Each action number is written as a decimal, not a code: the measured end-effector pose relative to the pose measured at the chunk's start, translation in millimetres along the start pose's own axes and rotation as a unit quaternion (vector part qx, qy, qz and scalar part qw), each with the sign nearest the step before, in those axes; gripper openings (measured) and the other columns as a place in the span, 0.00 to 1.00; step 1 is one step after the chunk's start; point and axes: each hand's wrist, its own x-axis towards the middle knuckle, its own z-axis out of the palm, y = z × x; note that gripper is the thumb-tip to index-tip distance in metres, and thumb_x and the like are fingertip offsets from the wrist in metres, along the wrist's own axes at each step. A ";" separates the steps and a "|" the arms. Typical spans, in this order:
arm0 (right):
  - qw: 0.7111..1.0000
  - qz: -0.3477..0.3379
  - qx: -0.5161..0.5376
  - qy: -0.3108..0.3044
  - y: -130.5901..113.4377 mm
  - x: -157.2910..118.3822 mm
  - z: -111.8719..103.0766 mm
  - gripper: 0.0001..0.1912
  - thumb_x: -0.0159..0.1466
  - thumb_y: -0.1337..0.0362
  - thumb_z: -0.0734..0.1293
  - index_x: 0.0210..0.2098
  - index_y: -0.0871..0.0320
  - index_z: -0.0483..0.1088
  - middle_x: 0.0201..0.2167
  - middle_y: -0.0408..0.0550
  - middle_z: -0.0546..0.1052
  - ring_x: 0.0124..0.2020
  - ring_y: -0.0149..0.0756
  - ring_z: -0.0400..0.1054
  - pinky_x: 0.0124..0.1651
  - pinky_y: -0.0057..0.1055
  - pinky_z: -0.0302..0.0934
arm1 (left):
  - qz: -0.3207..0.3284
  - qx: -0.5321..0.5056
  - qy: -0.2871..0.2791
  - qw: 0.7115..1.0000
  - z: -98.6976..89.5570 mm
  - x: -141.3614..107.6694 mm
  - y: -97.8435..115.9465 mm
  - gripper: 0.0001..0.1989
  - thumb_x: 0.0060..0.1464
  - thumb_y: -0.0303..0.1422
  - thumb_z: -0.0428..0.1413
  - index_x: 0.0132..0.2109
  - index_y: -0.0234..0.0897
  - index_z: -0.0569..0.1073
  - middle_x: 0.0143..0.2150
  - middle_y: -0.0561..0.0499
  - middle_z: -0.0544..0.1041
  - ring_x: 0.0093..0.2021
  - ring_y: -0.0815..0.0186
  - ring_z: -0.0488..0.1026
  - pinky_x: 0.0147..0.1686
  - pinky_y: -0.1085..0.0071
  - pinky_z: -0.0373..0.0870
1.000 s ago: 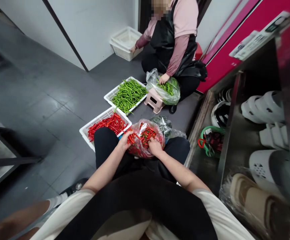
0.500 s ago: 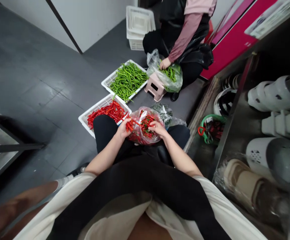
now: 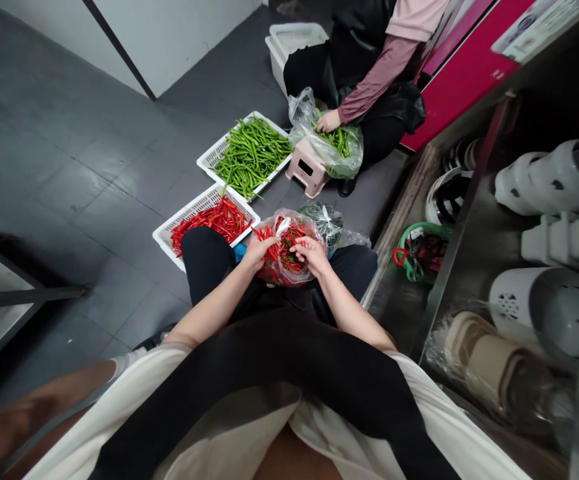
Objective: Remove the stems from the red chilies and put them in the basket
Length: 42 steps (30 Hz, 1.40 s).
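Note:
A clear plastic bag of red chillies (image 3: 289, 261) lies open between my knees. My left hand (image 3: 258, 252) is closed on several red chillies at the bag's left side. At the right side of the opening, the fingers of my right hand (image 3: 312, 255) are pinched on a red chilli. Left of the bag, a white basket (image 3: 163, 235) holds loose red chillies, partly hidden by my knee. Behind it stands a second white basket (image 3: 208, 162) heaped with green chillies. Just beyond my right hand lies a tied bag of dark green produce (image 3: 325, 223).
Another person's hand (image 3: 329, 121) reaches into a bag of green chillies (image 3: 349, 157) on a pink stool (image 3: 305, 167). White baskets (image 3: 296, 33) stand behind. At right are shelves with white containers (image 3: 514, 300) and a green basket (image 3: 409, 233).
My left hand, with red chillies in it, has moved right to the bag's edge. My right hand stays over the bag. The view has shifted slightly.

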 end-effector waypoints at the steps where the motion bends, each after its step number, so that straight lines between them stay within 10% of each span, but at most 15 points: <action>1: 0.998 -0.021 -0.054 0.022 -0.6 -0.7 3.4 0.10 0.55 0.59 0.68 0.34 0.56 0.66 0.26 0.42 0.77 0.20 0.26 0.59 0.25 0.23 0.52 | 0.014 0.002 -0.004 1.000 3.8 0.5 -1.5 0.18 0.36 0.26 0.67 0.39 0.32 0.74 0.29 0.51 0.79 0.28 0.68 0.76 0.36 0.70 0.75; 7: 0.915 -0.145 -0.372 0.054 -9.3 -13.6 12.4 0.08 0.62 0.60 0.62 0.29 0.56 0.67 0.24 0.41 0.75 0.28 0.32 0.66 0.40 0.29 0.59 | -0.005 -0.007 -0.044 0.999 16.6 5.2 -2.8 0.16 0.37 0.26 0.67 0.36 0.31 0.75 0.29 0.50 0.80 0.28 0.67 0.76 0.33 0.71 0.75; 11: 0.941 -0.153 -0.291 -0.085 -8.5 -11.1 10.1 0.11 0.63 0.56 0.61 0.32 0.56 0.68 0.26 0.42 0.75 0.27 0.31 0.64 0.36 0.27 0.59 | -0.152 0.002 -0.036 0.988 11.9 16.3 6.6 0.06 0.43 0.24 0.62 0.30 0.30 0.72 0.21 0.50 0.75 0.20 0.69 0.72 0.22 0.74 0.70; 20: 0.996 0.077 0.032 0.022 5.4 12.3 -9.7 0.13 0.56 0.61 0.67 0.40 0.57 0.67 0.33 0.44 0.77 0.21 0.23 0.58 0.24 0.21 0.51 | -0.087 -0.028 -0.009 0.996 -12.0 12.6 18.1 0.09 0.42 0.22 0.60 0.35 0.30 0.73 0.22 0.50 0.77 0.20 0.68 0.74 0.25 0.73 0.73; 29: 0.994 -0.068 -0.054 0.070 -3.3 -1.9 36.0 0.12 0.61 0.53 0.61 0.34 0.55 0.60 0.42 0.49 0.76 0.47 0.38 0.69 0.47 0.32 0.62 | -0.089 -0.034 -0.077 0.992 8.8 -5.7 -12.0 0.16 0.37 0.22 0.66 0.38 0.29 0.77 0.30 0.47 0.81 0.29 0.65 0.78 0.35 0.71 0.75; 42: 0.986 -0.132 -0.086 0.059 12.8 3.6 51.0 0.12 0.60 0.50 0.60 0.34 0.52 0.63 0.32 0.45 0.69 0.35 0.39 0.65 0.45 0.37 0.63 | -0.029 -0.002 -0.095 0.995 -5.0 0.6 -18.4 0.14 0.35 0.25 0.67 0.35 0.34 0.79 0.32 0.47 0.82 0.32 0.62 0.79 0.36 0.70 0.74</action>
